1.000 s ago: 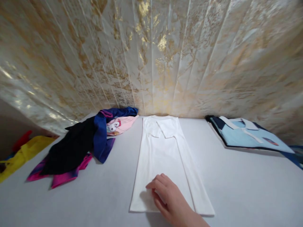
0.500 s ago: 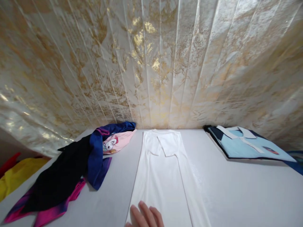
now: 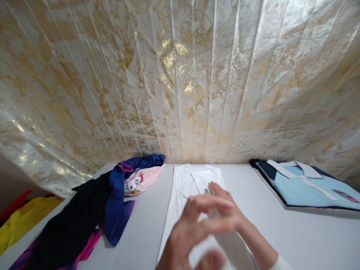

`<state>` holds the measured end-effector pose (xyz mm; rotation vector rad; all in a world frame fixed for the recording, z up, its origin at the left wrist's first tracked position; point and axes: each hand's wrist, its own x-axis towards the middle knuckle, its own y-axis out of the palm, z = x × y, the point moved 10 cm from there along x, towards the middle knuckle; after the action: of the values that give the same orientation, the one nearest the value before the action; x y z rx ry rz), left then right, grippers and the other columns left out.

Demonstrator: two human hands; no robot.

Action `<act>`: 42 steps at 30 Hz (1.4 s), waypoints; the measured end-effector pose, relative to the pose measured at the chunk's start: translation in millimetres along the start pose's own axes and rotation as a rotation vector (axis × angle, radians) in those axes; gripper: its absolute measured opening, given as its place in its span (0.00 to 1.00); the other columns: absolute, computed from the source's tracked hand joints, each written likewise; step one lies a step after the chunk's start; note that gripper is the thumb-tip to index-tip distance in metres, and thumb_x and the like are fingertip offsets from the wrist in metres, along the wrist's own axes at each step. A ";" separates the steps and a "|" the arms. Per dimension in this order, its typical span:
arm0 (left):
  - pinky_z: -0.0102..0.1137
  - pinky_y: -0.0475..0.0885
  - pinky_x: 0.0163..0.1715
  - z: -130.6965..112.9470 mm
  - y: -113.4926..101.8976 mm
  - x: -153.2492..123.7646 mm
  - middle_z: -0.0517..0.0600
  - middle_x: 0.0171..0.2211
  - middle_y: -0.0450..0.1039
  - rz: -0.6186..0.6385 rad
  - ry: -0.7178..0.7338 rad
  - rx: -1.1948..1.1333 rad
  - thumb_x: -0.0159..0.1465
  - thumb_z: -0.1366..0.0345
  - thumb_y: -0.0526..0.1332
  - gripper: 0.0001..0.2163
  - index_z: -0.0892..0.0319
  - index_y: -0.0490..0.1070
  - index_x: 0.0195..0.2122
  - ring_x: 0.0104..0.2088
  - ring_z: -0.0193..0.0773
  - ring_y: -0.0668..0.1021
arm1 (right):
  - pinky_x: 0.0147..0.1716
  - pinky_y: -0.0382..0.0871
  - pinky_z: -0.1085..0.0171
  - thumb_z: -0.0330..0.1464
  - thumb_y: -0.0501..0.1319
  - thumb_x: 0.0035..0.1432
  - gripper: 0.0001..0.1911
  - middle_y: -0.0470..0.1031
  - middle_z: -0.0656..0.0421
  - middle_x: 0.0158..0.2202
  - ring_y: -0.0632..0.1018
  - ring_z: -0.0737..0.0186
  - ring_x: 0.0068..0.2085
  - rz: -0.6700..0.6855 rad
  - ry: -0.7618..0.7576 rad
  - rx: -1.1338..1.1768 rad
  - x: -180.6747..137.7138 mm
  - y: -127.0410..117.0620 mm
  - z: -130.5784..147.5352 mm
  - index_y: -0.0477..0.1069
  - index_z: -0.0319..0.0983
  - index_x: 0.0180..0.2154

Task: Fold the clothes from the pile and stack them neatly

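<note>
A white long-sleeved shirt (image 3: 180, 187) lies lengthwise on the bed-like white surface, its sides and sleeves folded inward. Over its near part hovers my left hand (image 3: 194, 225), slightly blurred, with fingers and thumb spread and pointing right; nothing is between them. Beyond it, my right hand (image 3: 221, 191) reaches in from the lower right and rests flat on the shirt's right side near the folded cuff, fingers stretched out. Part of the right hand and the middle of the shirt are hidden behind my left hand.
To the left lies a loose heap of black, blue and pink clothes (image 3: 75, 206), with a pink printed garment (image 3: 143, 180) beside it. A stack of folded shirts (image 3: 303, 187), light blue on top, sits at right. Yellow cloth (image 3: 30, 217) is at far left; a patterned curtain (image 3: 180, 82) hangs behind.
Both hands now show over the shirt, where one hand showed at the bottom edge before. The right hand lies on the shirt's right side. The view has tilted slightly up.
</note>
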<state>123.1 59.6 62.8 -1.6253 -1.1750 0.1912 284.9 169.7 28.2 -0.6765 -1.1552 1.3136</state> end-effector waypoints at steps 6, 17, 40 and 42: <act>0.44 0.63 0.58 53.3 24.1 78.3 0.58 0.65 0.54 0.088 0.048 0.223 0.70 0.61 0.52 0.25 0.59 0.51 0.66 0.64 0.45 0.61 | 0.61 0.55 0.51 0.35 0.51 0.64 0.25 0.56 0.50 0.66 0.57 0.51 0.66 0.056 0.029 -0.117 17.1 18.9 -16.2 0.62 0.37 0.61; 0.44 0.63 0.57 76.9 71.6 21.0 0.58 0.66 0.50 0.195 0.013 0.362 0.61 0.51 0.62 0.36 0.53 0.50 0.67 0.63 0.56 0.61 | 0.61 0.53 0.47 0.48 0.53 0.62 0.34 0.52 0.49 0.67 0.52 0.45 0.67 0.186 -0.063 -0.037 -4.7 24.3 -6.7 0.58 0.39 0.64; 0.51 0.43 0.64 8.9 131.7 110.3 0.58 0.69 0.31 0.481 -0.001 -0.125 0.66 0.51 0.55 0.31 0.56 0.50 0.67 0.68 0.54 0.41 | 0.46 0.59 0.57 0.27 0.54 0.59 0.13 0.74 0.50 0.42 0.68 0.51 0.48 -0.007 -0.028 -0.242 123.5 -16.9 -69.4 0.76 0.38 0.30; 0.50 0.43 0.64 3.0 124.4 111.0 0.59 0.69 0.34 0.462 0.006 -0.139 0.66 0.49 0.54 0.31 0.57 0.53 0.66 0.68 0.53 0.42 | 0.47 0.60 0.55 0.24 0.51 0.58 0.14 0.73 0.48 0.45 0.68 0.50 0.49 -0.031 -0.019 -0.258 118.9 -17.0 -63.3 0.75 0.37 0.34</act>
<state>249.7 152.8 7.4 -2.0030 -0.8060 0.4048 333.8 293.9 52.9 -0.8314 -1.3594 1.1573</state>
